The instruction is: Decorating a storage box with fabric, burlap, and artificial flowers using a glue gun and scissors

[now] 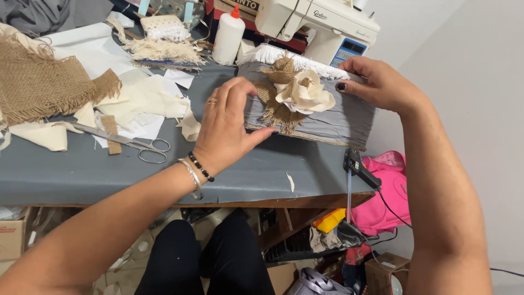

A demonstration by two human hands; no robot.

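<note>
nearest to us, below the table edge, we see dark trouser legs and floor clutter: cartons, a pink bag (388, 194), and a glue gun (357, 165) hanging at the table's right corner.

on the grey table (71, 169), our left hand (226, 128) lies flat against the near left face of the box (322, 117), fingers spread wide, thumb tip low on the front panel. it presses; it does not enclose anything. our right hand (376, 82) pinches the upper right edge of the box, thumb on the front, the other fingers hidden behind. the box stands at the table's right end, tilted toward us, held between both hands.

the box is wrapped in grey fabric with a white fringe (289, 57) along the top. a cream fabric flower (304, 93) on burlap leaves (278, 112) sits at centre front. we judge the box light and fairly stiff, the wrap soft and creasable, the flower and fringe easily crushed or pulled loose. hold it by the side faces and corners, clear of the flower.

left of the box lie scissors (139, 145), cream scraps and a burlap sheet (38, 82). farther back stand a glue bottle (228, 35), lace trims and a white sewing machine (322, 27).
</note>
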